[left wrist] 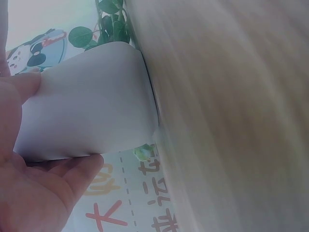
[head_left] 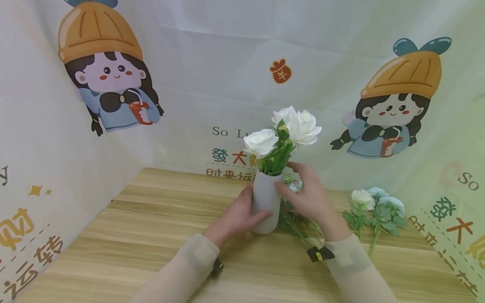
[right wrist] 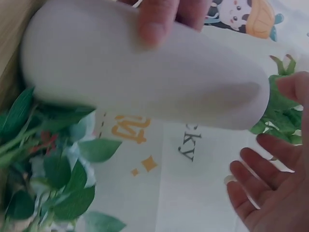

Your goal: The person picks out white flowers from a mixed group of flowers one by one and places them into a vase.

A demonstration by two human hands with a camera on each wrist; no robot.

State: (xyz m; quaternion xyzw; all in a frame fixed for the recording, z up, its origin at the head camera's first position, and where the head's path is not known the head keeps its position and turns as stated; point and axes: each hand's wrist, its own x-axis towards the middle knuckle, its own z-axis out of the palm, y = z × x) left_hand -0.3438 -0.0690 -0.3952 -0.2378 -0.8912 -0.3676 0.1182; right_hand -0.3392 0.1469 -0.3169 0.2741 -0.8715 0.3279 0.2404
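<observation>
A pale grey-white vase (head_left: 266, 200) stands upright on the wooden table, holding several white roses (head_left: 303, 127) with green leaves (head_left: 278, 162). My left hand (head_left: 236, 214) grips its lower body from the left, thumb across the front. In the left wrist view, fingers and thumb lie on opposite sides of the vase (left wrist: 91, 106). My right hand (head_left: 312, 200) is beside the mouth of the vase on the right. The right wrist view shows that hand (right wrist: 275, 188) with fingers spread and loosely bent, holding nothing, close to the leaves (right wrist: 282, 106) at the rim.
Artificial flower stems (head_left: 297, 225) lie on the table behind and below my right hand. Farther right lie a white flower (head_left: 362, 200) and pale blue flowers (head_left: 390, 206). A printed cloth backdrop (head_left: 212, 84) encloses the wooden table (head_left: 151, 227) at the back and sides.
</observation>
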